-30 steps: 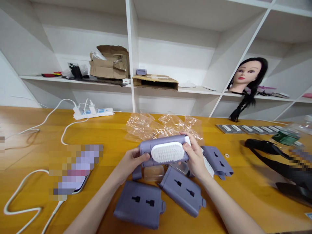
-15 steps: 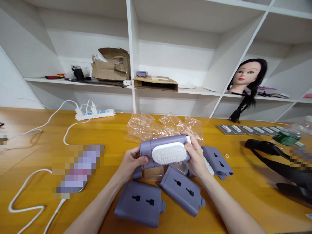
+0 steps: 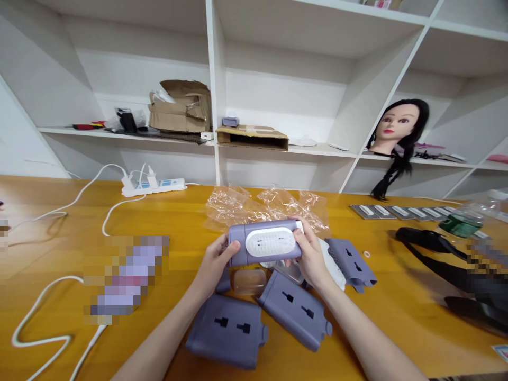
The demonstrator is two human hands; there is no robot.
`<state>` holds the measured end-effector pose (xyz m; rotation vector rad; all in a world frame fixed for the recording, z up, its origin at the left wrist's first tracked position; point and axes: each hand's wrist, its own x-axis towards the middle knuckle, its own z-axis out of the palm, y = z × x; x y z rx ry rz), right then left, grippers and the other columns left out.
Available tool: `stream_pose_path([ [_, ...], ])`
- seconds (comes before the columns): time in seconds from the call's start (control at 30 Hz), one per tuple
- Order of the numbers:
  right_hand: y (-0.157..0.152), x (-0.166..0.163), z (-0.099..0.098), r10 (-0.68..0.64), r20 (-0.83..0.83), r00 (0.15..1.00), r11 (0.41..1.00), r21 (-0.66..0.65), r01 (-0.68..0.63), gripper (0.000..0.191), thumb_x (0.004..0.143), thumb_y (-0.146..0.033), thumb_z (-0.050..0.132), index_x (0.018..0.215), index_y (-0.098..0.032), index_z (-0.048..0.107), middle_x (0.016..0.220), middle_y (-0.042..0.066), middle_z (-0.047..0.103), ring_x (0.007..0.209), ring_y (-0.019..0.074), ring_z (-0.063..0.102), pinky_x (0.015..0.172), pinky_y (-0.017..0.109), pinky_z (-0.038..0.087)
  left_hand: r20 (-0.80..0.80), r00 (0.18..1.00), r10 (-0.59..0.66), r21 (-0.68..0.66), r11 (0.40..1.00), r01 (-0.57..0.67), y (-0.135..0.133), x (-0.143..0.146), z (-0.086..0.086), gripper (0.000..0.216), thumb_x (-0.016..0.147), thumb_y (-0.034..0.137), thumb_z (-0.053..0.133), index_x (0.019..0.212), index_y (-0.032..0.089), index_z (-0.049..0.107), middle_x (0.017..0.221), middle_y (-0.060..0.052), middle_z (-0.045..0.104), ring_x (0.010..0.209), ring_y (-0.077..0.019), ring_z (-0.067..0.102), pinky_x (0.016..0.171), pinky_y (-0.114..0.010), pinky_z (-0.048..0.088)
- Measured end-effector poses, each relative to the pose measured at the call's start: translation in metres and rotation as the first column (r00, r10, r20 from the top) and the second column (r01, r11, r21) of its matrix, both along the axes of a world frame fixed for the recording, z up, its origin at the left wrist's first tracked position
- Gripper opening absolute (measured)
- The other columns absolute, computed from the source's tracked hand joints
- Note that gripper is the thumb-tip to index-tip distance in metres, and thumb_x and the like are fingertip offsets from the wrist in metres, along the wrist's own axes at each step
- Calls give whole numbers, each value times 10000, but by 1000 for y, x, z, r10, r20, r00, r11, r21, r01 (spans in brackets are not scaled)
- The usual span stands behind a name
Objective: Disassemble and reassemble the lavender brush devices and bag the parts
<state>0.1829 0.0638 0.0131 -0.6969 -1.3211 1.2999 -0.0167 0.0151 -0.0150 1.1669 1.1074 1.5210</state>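
Both my hands hold a purple case with an oval white bristle brush (image 3: 270,242) set in its side, level above the table. My left hand (image 3: 216,259) grips the left end, thumb on the front face. At the right end, my right hand (image 3: 311,251) is closed round it, thumb beside a white tab. Below lie a purple shell with two black slots (image 3: 232,346) and another slotted purple shell (image 3: 286,293). A third slotted shell (image 3: 345,251) is just right of my right hand, next to a white bristled piece (image 3: 335,270). A small clear container (image 3: 249,282) lies partly under the case.
Crumpled clear plastic bags (image 3: 238,206) lie behind my hands. At left are a pixelated phone (image 3: 130,275) with a white cable and a power strip (image 3: 154,187). Black straps (image 3: 424,241) and a bottle (image 3: 462,219) are at right. A mannequin head (image 3: 399,127) stands on the shelf.
The case has turned so its brush side faces me more squarely and its long axis is more level. Its right end and my right hand have shifted slightly left.
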Motion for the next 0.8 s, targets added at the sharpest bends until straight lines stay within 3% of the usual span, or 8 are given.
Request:
stream_pose_path([
  [0.27, -3, -8, -7, 19, 22, 1000, 1000, -1, -19, 407, 866, -400, 535, 1238, -264, 440, 547, -78, 520, 290, 78, 473, 276, 153, 278, -214, 956, 199, -20, 978, -208, -2, -1, 0, 381, 815, 507, 446, 656, 181, 562, 715, -6, 622, 764, -196, 543, 707, -270, 416],
  [0.4, -3, -9, -8, 36, -7, 999, 999, -19, -36, 411, 869, -406, 529, 1240, -251, 442, 496, -86, 503, 275, 83, 470, 269, 148, 264, -162, 962, 220, -26, 974, -227, -6, 3, 1, 384, 794, 514, 469, 581, 195, 480, 581, 25, 486, 591, -147, 426, 564, -253, 354],
  [0.57, -3, -10, -9, 51, -35, 998, 998, -34, -53, 423, 857, -423, 546, 1233, -258, 447, 483, -92, 497, 270, 85, 466, 260, 149, 269, -100, 964, 246, -50, 966, -252, -9, 8, 6, 434, 730, 575, 515, 527, 221, 367, 496, 48, 359, 512, -123, 338, 486, -249, 307],
  [0.67, -3, -10, -9, 51, -40, 998, 998, -40, -52, 441, 852, -435, 548, 1241, -259, 438, 480, -99, 487, 268, 89, 468, 260, 155, 286, -72, 969, 236, -66, 968, -240, -8, 6, 7, 444, 706, 611, 532, 536, 211, 441, 512, 35, 443, 534, -141, 413, 515, -254, 361],
  [0.8, -3, -10, -8, 39, -31, 999, 999, -22, -39, 442, 857, -413, 548, 1254, -259, 430, 501, -95, 499, 283, 88, 485, 270, 156, 309, -14, 990, 140, -49, 989, -141, -5, -1, 2, 397, 756, 560, 552, 744, 174, 644, 748, -21, 664, 867, -228, 585, 806, -297, 436],
])
